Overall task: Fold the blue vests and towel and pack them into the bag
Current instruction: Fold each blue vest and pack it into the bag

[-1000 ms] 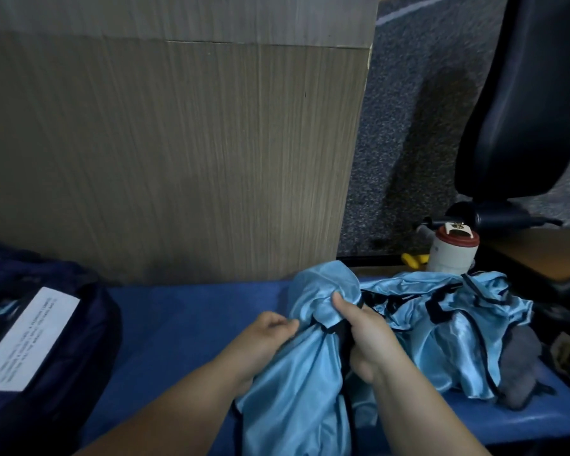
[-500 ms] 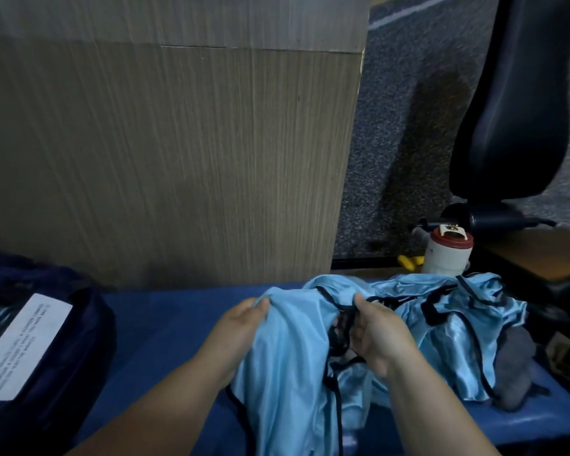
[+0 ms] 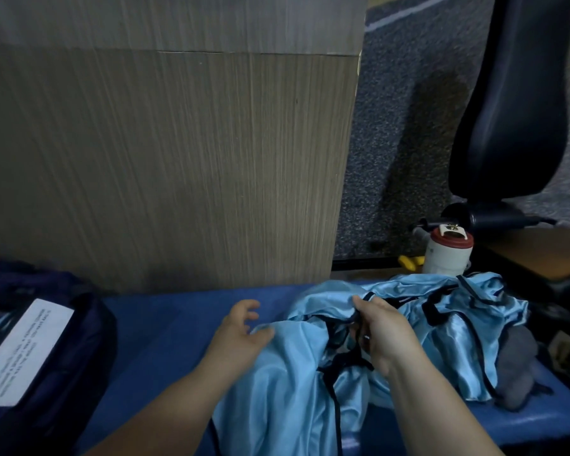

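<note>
A tall wood-grain panel (image 3: 178,159) fills the background, with grey carpet (image 3: 392,143) and a black chair (image 3: 514,110) to its right. In front of me is a blue table (image 3: 165,324). A dark navy bag (image 3: 63,373) sits at the table's left end, well apart from the clothes.

One shiny light-blue vest (image 3: 277,399) with black trim is draped from the middle of the table toward me. More blue vests (image 3: 468,311) lie in a crumpled heap just behind it on the right.

My right hand (image 3: 379,330) holds the near vest's top edge, its grip pinching the fabric by the black trim. My left hand (image 3: 241,330) is at the vest's left edge, its grip loose and spread, thumb touching the cloth.

A grey towel (image 3: 517,366) lies bunched against the heap's right side. A white container with a red lid (image 3: 448,251) stands behind the heap. A white label (image 3: 23,350) is on the bag.
</note>
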The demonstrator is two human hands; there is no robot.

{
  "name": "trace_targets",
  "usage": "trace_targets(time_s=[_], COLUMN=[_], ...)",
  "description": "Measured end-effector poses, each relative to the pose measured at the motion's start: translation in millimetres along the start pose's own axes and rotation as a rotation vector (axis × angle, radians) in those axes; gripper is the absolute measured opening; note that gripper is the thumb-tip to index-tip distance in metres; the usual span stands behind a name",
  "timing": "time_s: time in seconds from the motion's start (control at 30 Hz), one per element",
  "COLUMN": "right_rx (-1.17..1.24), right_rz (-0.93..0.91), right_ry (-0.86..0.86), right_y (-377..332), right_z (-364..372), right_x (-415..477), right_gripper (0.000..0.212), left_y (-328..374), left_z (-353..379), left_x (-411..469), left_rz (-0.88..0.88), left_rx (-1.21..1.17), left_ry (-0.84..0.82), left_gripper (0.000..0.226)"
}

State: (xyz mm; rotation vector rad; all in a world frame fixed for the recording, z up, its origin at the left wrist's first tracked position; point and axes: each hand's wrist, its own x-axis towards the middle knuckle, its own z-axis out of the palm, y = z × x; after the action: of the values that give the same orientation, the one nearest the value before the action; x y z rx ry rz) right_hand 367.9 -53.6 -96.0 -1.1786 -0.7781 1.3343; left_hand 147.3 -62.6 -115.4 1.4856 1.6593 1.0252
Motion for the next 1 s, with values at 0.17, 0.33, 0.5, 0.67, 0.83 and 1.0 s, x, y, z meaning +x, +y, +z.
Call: trace_targets(time_s=[0.17,0.33,0.5,0.67,0.83,1.0], right_rx=[0.149,0.229,0.164,0.249,0.357,0.313], right_rz=[-0.004,-0.081,-0.139,-0.315,-0.397,-0.286], right_ry=[0.098,0.111,0.131,0.082,0.066,0.322], right_y=[-8,-17,-16,-26,-32,-28], right_z=[-3,-14,-18,-17,-19,-42], right_x=[-5,-4,-2,-10,-8,2], right_gripper=[0.011,0.011,0.007,0.038,0.023,0.025], left_y=[-13,-29,-19,32,72,28], left_z=[14,7,-20,-63,-80,-68], left_x=[-7,5,32,35,26,30], left_rz=[0.035,0.081,0.056,0.024,0.222,0.318], left_rx=[0.38,0.549,0.21,-0.356,-0.54,-0.075], left_ry=[-0.374,-0.278,0.107,0.359,0.578,0.366], left_gripper=[0.053,0.014,0.013,0.019,0.029,0.016])
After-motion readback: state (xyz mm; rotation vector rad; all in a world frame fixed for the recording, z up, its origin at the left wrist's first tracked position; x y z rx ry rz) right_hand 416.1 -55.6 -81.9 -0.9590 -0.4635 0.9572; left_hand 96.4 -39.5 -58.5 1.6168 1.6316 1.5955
